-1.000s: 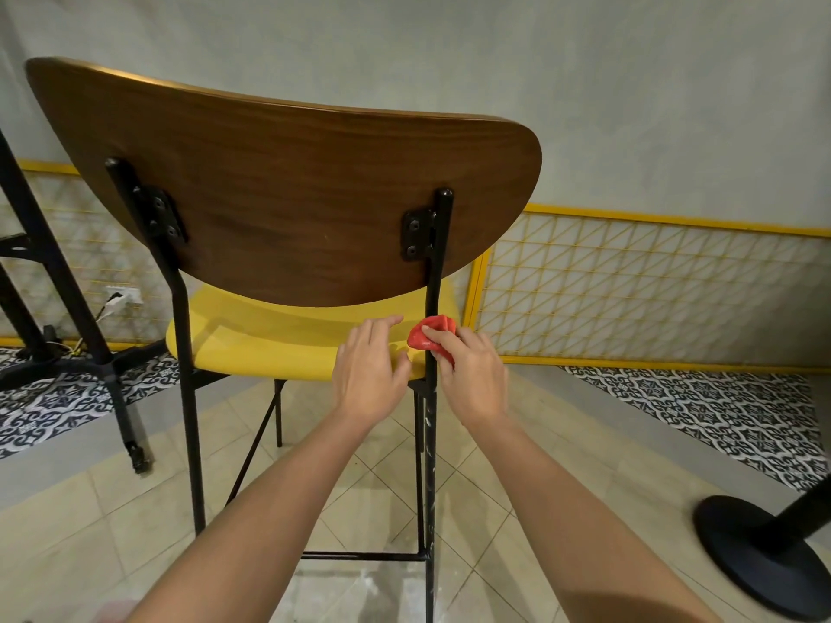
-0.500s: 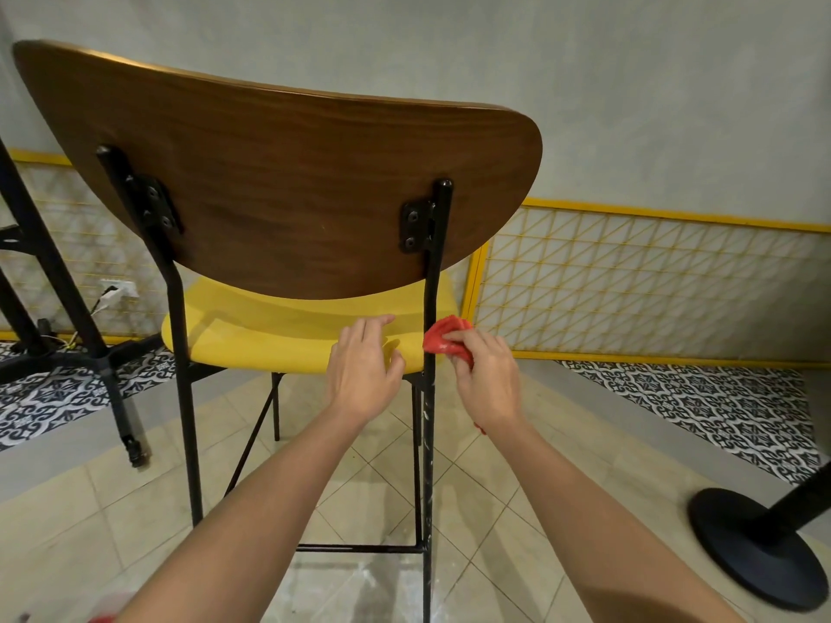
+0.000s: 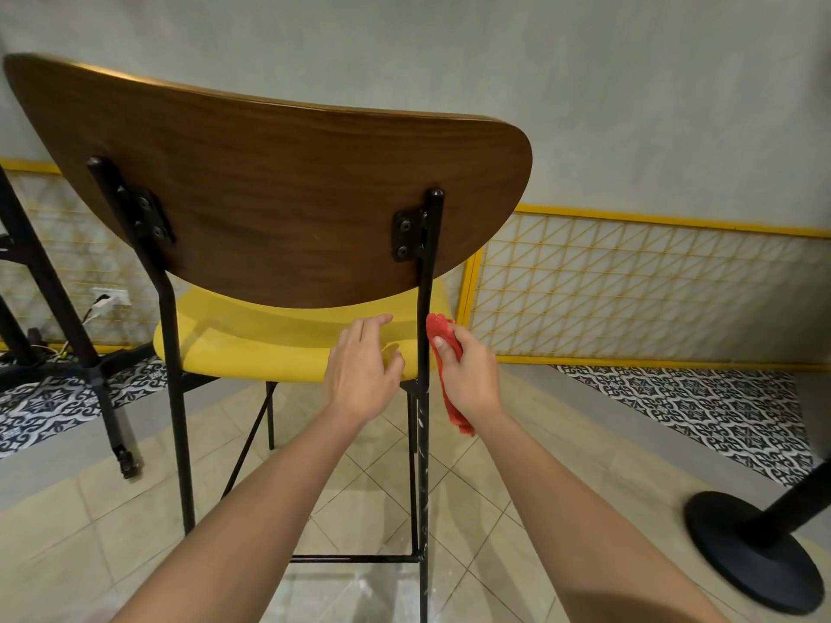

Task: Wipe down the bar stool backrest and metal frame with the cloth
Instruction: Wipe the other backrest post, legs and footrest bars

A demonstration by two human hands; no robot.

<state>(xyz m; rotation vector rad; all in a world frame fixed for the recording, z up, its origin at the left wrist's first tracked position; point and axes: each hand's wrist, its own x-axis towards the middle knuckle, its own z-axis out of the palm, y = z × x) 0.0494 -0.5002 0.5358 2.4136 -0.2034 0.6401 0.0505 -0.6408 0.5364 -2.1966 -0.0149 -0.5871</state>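
Observation:
The bar stool stands in front of me with its dark wooden backrest (image 3: 270, 191), yellow seat (image 3: 252, 339) and black metal frame (image 3: 422, 442). My right hand (image 3: 467, 375) grips a red cloth (image 3: 443, 328) just right of the frame's right rear post, the cloth touching or nearly touching the post at seat height. A tail of the cloth hangs below my wrist. My left hand (image 3: 364, 370) rests flat on the rear edge of the seat, fingers straight, just left of that post.
A black table leg frame (image 3: 54, 308) stands at the left over patterned tiles. A round black pedestal base (image 3: 755, 559) sits on the floor at the right. Behind the stool runs a yellow lattice panel (image 3: 629, 290) along the grey wall.
My right hand with the cloth has shifted from the post's front to its right side. My left hand has stayed on the seat edge. The view has tilted slightly.

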